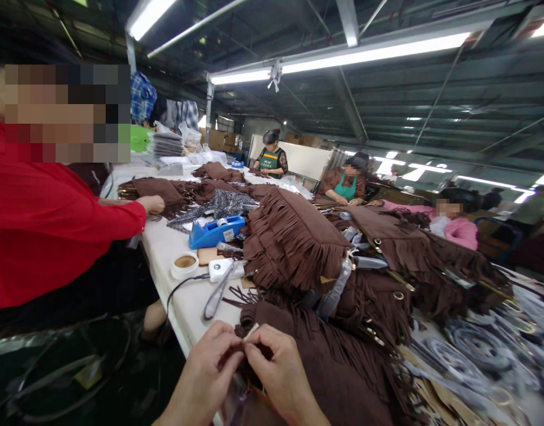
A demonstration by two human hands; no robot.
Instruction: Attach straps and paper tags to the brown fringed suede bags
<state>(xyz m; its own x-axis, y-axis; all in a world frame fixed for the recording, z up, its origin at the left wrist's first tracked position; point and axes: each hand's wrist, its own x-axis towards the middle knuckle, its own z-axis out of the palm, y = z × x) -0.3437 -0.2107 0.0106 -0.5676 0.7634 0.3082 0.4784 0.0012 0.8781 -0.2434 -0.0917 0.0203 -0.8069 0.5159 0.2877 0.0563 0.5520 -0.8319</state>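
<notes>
My left hand [215,362] and my right hand [278,362] meet at their fingertips, both pinched closed. A small whitish piece [251,332] sticks up from the right fingers; its kind is too small to tell. What the left fingers pinch is hidden. Beneath and beside my hands lies a brown fringed bag [338,367] at the table's near edge. Beyond it rests a pile of similar brown fringed bags [294,236], with metal rings and plastic-wrapped parts among them. A plastic-wrapped strap piece [219,293] lies just past my left hand.
On the white table [165,254] sit a blue tape dispenser [216,232], a tape roll [185,265] and a white box [225,269] with a black cord. Wrapped coiled straps [471,349] spread at right. A co-worker in a red top [54,219] works at left; others sit across.
</notes>
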